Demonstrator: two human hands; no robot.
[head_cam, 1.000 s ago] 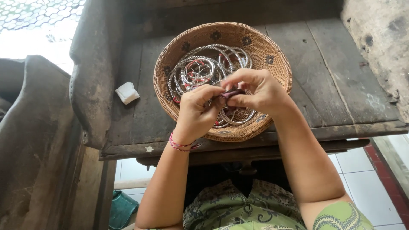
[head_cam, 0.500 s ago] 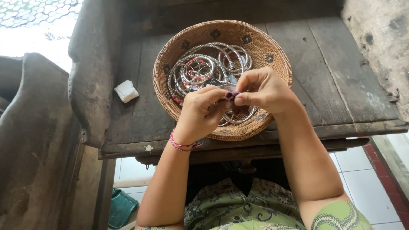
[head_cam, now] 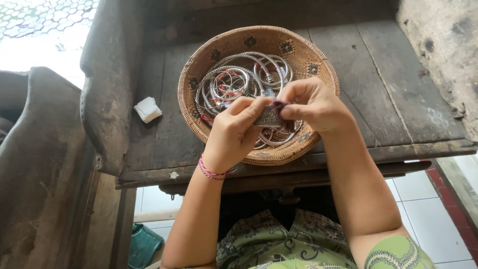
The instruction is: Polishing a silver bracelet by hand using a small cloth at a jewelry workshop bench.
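Observation:
A round woven basket (head_cam: 298,47) sits on a dark wooden table and holds several silver wire bangles (head_cam: 234,82), some with red thread. Above its near side, my left hand (head_cam: 236,132) and my right hand (head_cam: 313,104) meet, and both pinch one small silver patterned piece (head_cam: 269,117) between thumbs and fingertips. A red string bracelet circles my left wrist. The hands hide the near part of the basket's contents.
A small white block (head_cam: 148,109) lies on the table (head_cam: 398,94) left of the basket. A thick wooden rail (head_cam: 107,84) borders the table's left side. A rough wall (head_cam: 443,45) rises at right. White floor tiles (head_cam: 428,214) and a teal object (head_cam: 144,244) show below.
Both hands have stayed over the basket, turning the small silver piece between the fingertips. More of it shows now between the thumbs. The basket has not moved.

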